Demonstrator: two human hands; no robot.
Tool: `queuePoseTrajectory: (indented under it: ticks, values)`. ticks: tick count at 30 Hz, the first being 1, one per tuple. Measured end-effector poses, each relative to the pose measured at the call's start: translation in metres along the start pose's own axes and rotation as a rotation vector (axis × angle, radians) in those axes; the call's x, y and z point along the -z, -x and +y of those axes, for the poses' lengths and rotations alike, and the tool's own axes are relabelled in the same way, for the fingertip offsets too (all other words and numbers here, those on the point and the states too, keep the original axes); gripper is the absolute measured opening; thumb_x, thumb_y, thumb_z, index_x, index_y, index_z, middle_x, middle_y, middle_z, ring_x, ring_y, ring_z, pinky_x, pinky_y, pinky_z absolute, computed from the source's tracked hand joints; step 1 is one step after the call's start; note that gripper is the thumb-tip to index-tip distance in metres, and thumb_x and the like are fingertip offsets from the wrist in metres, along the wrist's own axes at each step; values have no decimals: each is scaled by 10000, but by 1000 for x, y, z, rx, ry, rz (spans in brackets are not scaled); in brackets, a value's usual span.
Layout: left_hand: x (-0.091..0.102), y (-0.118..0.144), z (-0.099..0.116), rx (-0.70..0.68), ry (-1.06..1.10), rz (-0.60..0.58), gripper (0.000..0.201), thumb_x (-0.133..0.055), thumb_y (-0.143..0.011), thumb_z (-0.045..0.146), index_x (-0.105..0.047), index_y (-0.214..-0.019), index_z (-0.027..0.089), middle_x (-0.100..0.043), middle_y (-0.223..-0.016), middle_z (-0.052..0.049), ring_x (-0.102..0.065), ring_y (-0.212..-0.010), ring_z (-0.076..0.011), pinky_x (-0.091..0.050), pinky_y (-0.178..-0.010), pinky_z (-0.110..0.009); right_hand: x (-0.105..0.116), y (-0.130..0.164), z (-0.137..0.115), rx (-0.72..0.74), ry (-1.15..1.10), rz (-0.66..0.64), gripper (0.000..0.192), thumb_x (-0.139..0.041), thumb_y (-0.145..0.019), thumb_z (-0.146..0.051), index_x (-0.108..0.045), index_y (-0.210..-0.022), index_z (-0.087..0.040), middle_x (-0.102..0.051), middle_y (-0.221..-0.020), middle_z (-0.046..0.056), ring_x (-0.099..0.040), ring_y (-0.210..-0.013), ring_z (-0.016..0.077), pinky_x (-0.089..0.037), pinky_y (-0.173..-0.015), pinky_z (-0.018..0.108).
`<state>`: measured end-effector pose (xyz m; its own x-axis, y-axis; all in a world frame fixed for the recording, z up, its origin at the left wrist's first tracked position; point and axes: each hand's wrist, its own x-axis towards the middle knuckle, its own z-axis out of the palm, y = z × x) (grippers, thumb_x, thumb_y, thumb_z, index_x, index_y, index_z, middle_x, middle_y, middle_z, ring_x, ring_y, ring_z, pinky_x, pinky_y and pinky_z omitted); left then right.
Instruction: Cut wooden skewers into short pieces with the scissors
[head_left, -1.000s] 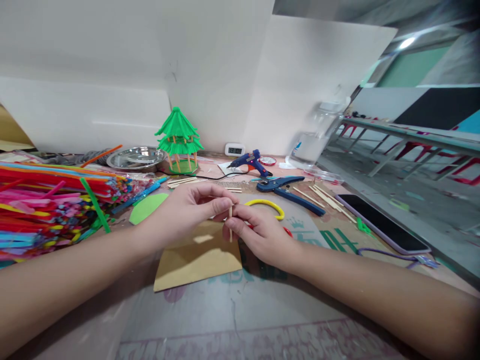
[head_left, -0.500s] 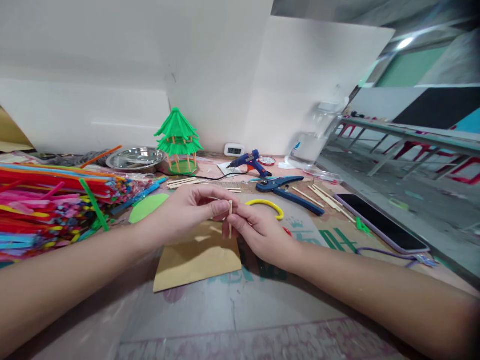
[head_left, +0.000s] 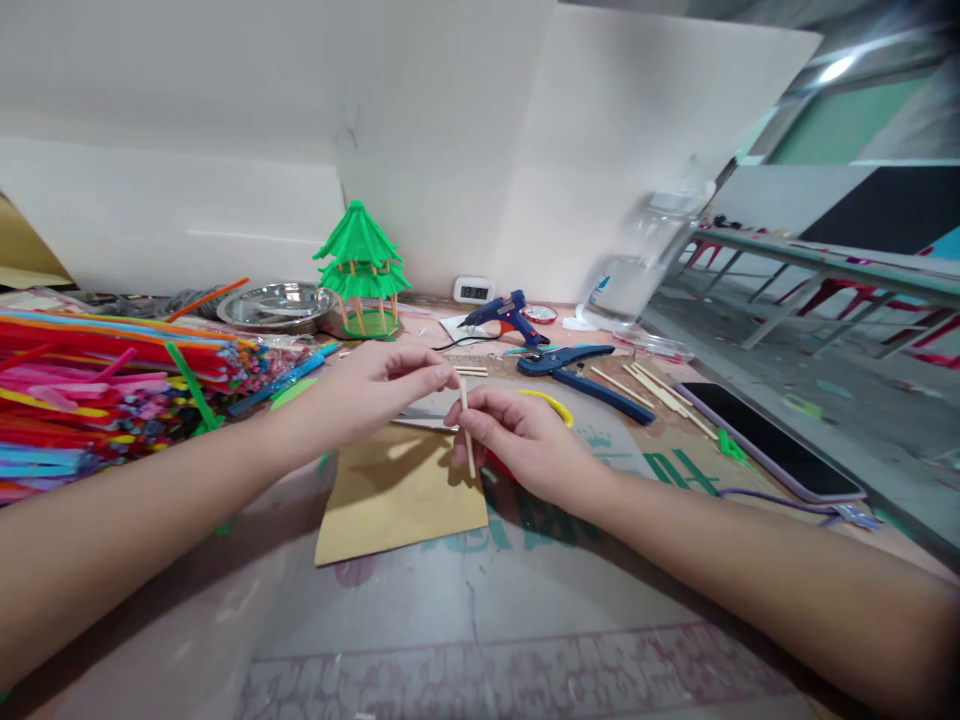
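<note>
Thin pale wooden stick (head_left: 471,458) near-upright, top tipped slightly left, pinched mid-length by right hand (head_left: 536,440) above flat tan cardboard sheet (head_left: 397,500); left hand (head_left: 364,395) fingertips at top end, gripping or just touching, can't tell.

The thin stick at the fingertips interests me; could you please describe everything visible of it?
The stick is pale, straight and slender, apparently wooden. It is held nearly upright, top tilted slightly left. The right hand pinches it around the middle; the left hand is at its upper end. Its lower end shows against the brown sheet.
</note>
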<state>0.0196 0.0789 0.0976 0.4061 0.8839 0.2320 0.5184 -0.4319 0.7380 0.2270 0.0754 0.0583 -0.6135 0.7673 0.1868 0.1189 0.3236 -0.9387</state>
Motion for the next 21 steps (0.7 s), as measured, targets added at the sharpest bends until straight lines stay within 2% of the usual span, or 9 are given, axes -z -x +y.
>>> queuePoseTrajectory:
  ticks: [4, 5, 7, 10, 13, 16, 19, 21]
  values:
    - [16, 1, -2, 41, -462, -140, 302, -558, -902, 443, -703, -1023, 208, -721, -976, -36, -645, -873, -206, -440, -720, -286, 17, -3, -1, 43, 271, 80, 237, -460, -979, -250, -600, -1164, -203, -503, -613, -67, -450, -520, 114, -375, -514, 239]
    - [19, 2, -2, 52, -556, -185, 334, -603, -868, 461, -692, -1065, 207, -717, -1011, -46, -641, -887, -217, -431, -712, -286, 23, -4, -2, 68, 361, 95, 256, -463, -963, -211, -623, -1163, -209, -507, -626, -62, -440, -526, 114, -368, -518, 243]
    - [22, 4, -2, 72, -663, -253, 452, -688, -786, 524, -663, -1099, 200, -705, -1047, -61, -632, -901, -235, -420, -690, -283, 33, -6, -6, 112, 517, 97, 286, -457, -922, -126, -682, -1078, -207, -593, -696, -30, -508, -591, 122, -401, -574, 256]
    - [19, 6, -1, 149, -698, -317, 500, -726, -707, 618, -646, -991, 215, -697, -905, -37, -614, -784, -220, -383, -596, -273, 39, -7, -9, 121, 655, 65, 343, -412, -898, -52, -699, -1029, -186, -729, -918, 32, -653, -821, 162, -476, -743, 291]
    - [12, 9, 0, 209, -668, -397, 413, -699, -721, 630, -654, -855, 242, -679, -744, -3, -579, -659, -189, -323, -535, -269, 34, -5, -4, 116, 772, 6, 269, -504, -917, -111, -648, -1135, -173, -734, -1116, 80, -672, -998, 211, -489, -875, 339]
    - [5, 12, -2, 177, -645, -465, 338, -678, -762, 581, -661, -777, 244, -679, -707, -1, -557, -622, -169, -296, -532, -272, 23, -5, 6, 105, 882, -31, 313, -690, -860, -238, -600, -1153, -174, -727, -1075, 90, -669, -968, 243, -495, -820, 345]
    - [0, 13, -6, 212, -629, -518, 317, -659, -782, 557, -660, -790, 241, -687, -723, -4, -552, -599, -163, -292, -519, -277, 17, -9, 13, 115, 946, 3, 242, -658, -861, -190, -589, -1093, -185, -715, -994, 75, -659, -883, 223, -475, -742, 313]
    - [-2, 13, -9, 231, -622, -544, 325, -649, -785, 567, -657, -793, 242, -689, -734, -4, -556, -595, -166, -300, -511, -280, 21, -12, 16, 127, 967, 9, 205, -629, -864, -151, -591, -1061, -190, -709, -965, 66, -652, -867, 212, -463, -734, 298]
